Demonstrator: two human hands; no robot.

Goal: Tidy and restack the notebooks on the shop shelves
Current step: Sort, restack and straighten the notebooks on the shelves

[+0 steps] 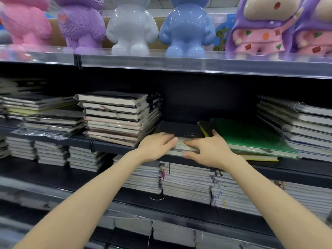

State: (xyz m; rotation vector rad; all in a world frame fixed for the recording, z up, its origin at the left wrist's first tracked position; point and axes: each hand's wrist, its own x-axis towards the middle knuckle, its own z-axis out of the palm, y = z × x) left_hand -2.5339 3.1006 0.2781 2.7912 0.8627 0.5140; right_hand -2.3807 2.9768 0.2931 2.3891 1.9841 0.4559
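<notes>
black notebook lies flat at the front of the middle shelf, between tall stack and green notebook | left hand presses straight fingers on its front edge | right hand grips that edge, thumb beneath | spiral notebooks stacked far right

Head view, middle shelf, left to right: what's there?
Messy low stack of dark notebooks → tall stack of black-covered notebooks → flat black notebook → green-covered notebook → stack of spiral-bound notebooks
</notes>
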